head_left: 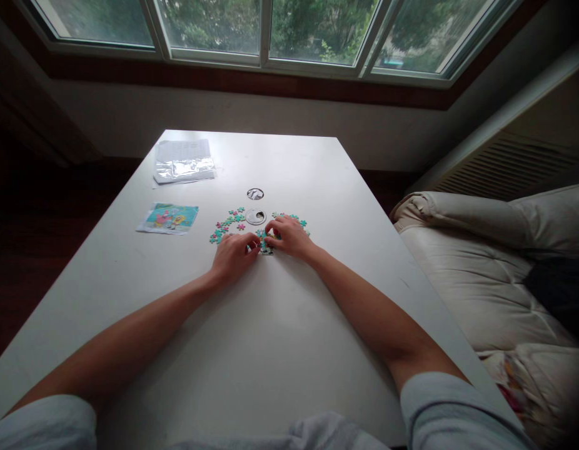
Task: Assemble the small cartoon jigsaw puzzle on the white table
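Both my hands rest on the white table [280, 337], meeting over a small joined cluster of jigsaw pieces [265, 245]. My left hand [234, 255] has its fingers curled, the tips pressing on the cluster's left side. My right hand [289, 236] is bent over the cluster's right side, pinching pieces with its fingertips. Several loose teal and pink puzzle pieces [227, 224] lie scattered in an arc behind my hands. What exactly sits under the fingertips is hidden.
A colourful cartoon reference picture [168, 218] lies to the left. A clear plastic bag on paper [183, 161] sits at the far left. Two small round lids [255, 205] lie behind the pieces. A cream sofa [496, 275] stands to the right, a window beyond.
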